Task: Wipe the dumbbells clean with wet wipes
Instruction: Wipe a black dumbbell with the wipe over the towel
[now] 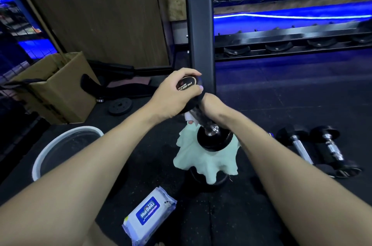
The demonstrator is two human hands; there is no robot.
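Observation:
A black dumbbell (214, 139) stands tilted on end atop a pale green cloth (191, 157) draped over another black weight. My left hand (175, 95) grips its upper head from above. My right hand (211, 105) is closed around the chrome handle just under that head, pressing a white wet wipe (189, 117) against it; most of the wipe is hidden. A white and blue wet wipes pack (149, 215) lies on the floor near me. Two more black dumbbells (296, 143) (330, 149) lie on the floor to the right.
A white-rimmed basin (40, 157) sits at the left, a cardboard box (52, 86) behind it. A black rack post (199, 24) rises just behind my hands, with dumbbell rack shelves (291, 44) to the right. A small weight plate (120, 106) lies on the black rubber floor.

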